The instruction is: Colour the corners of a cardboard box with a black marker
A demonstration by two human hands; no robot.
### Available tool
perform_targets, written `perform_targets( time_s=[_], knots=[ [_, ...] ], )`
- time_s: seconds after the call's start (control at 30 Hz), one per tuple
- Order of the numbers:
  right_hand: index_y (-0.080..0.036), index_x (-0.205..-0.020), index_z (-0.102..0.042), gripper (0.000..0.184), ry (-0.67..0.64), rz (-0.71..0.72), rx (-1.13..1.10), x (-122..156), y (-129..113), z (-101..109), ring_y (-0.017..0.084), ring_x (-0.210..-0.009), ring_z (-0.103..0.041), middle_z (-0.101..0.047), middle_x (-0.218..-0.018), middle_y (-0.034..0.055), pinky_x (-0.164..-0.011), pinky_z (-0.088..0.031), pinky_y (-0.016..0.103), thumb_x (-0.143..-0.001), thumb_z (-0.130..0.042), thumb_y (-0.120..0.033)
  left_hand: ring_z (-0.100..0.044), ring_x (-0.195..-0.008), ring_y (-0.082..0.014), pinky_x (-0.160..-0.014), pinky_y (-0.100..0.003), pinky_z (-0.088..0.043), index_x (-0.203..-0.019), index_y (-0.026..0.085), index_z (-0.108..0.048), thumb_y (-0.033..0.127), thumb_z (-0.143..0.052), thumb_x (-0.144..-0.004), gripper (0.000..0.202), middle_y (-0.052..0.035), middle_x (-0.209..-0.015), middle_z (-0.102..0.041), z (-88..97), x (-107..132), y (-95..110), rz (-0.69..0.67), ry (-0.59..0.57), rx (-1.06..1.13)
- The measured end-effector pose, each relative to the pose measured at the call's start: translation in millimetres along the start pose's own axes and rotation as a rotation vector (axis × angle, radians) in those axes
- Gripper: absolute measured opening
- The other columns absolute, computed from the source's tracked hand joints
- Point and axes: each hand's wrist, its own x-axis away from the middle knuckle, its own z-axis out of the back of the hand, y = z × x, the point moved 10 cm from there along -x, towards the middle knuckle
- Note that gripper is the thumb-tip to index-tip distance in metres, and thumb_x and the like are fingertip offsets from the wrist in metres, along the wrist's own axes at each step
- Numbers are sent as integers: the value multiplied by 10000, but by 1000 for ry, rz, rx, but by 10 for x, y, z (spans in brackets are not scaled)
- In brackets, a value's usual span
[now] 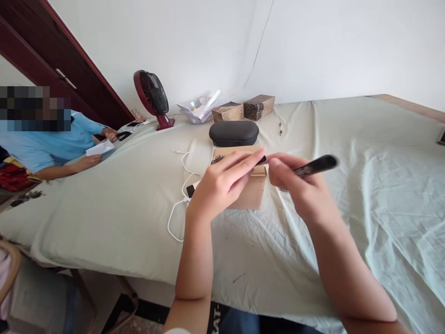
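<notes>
In the head view, my right hand (292,183) is closed round a black marker pen (318,165), whose blurred back end sticks out to the right. The front of the pen points left toward my left hand (225,181). Between the fingers of my left hand sits a small black piece (262,160) that looks like the pen's cap. The two hands nearly meet above a brown cardboard box (248,199). Part of that box is hidden by my left hand.
Behind the box lies a black zip case (233,133). Two patterned cardboard boxes (259,107), a plastic basket (198,111) and a red fan (153,97) stand by the wall. A white cable (170,222) and another pen (281,129) lie on the cloth. A person (62,148) holding paper sits left.
</notes>
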Motion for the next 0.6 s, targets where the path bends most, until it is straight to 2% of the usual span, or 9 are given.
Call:
perform_targets(
  time_s=[0.07, 0.17, 0.3, 0.43, 0.6],
  knots=[
    [-236, -921, -791, 289, 75, 78, -76, 18, -114, 122, 184, -738, -564, -608, -758, 16, -686, -450, 322, -1051, -621, -430, -730, -1179, -173, -1014, -321, -610, -1536, 257, -604, 70, -507, -1080, 502, -87, -1324, -755, 30, -4, -6, 11, 18, 5],
    [-266, -900, -804, 370, 193, 201, -170, 62, -273, 285, 229, -859, -608, -677, -881, 52, -779, -470, 363, -1078, -544, -459, -733, -1084, -182, -938, -324, -608, -1422, 209, -671, 129, -525, -1095, 367, -95, -1222, -770, 48, -23, 2, 46, 21, 51],
    [-269, -814, -807, 579, 189, 231, -173, 92, -336, 253, 229, -656, -601, -632, -676, 45, -624, -449, 375, -1106, -454, -623, -676, -908, -174, -791, -313, -573, -1287, 205, -709, 201, -530, -1113, 250, -69, -1024, -730, 13, -54, 44, 75, 13, 145],
    [-264, -741, -795, 583, 179, 230, -190, 105, -325, 189, 220, -614, -609, -667, -659, 44, -606, -449, 387, -1075, -534, -664, -630, -851, -172, -756, -318, -545, -1203, 208, -720, 229, -507, -1122, 229, -59, -956, -668, -46, -53, 22, 118, -3, 199],
    [-279, -730, -820, 483, 209, 213, -224, 110, -312, 202, 222, -603, -571, -674, -663, 48, -615, -434, 413, -1043, -627, -593, -637, -837, -187, -757, -346, -552, -1163, 231, -718, 287, -487, -1132, 239, -53, -937, -673, -96, -46, -19, 182, -20, 221]
  ],
)
